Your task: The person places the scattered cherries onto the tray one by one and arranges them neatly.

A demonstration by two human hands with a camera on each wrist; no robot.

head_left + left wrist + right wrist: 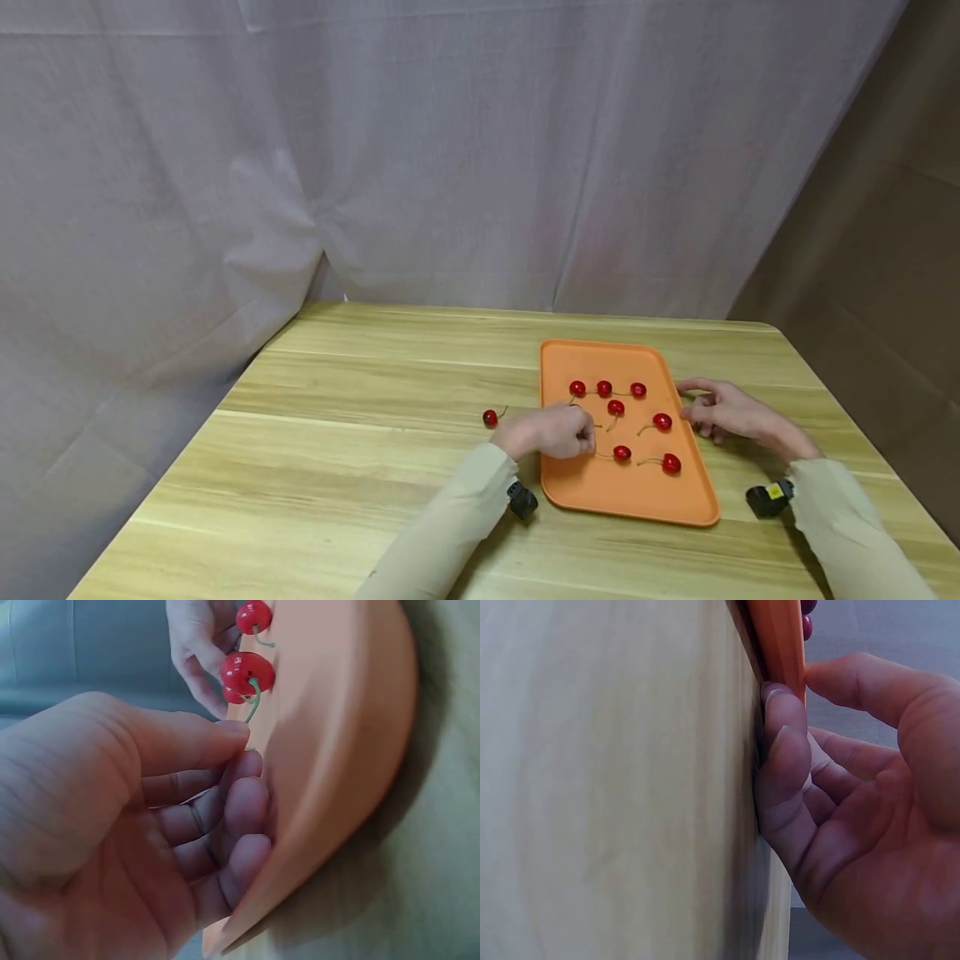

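An orange tray (600,492) lies on the wooden table (360,467) with several red cherries on it. My left hand (591,442) reaches over the tray's left edge. In the left wrist view the left hand (244,746) pinches the green stem of a cherry (247,671) between thumb and index finger, just above the tray (337,712). My right hand (693,404) is at the tray's right edge. In the right wrist view the right hand (791,686) holds the tray's rim (780,637), thumb on top and curled fingers against the table beside it.
One cherry (490,417) lies alone on the table, left of the tray. A grey curtain (450,167) hangs behind and to the left of the table. The table's right edge is close to my right arm.
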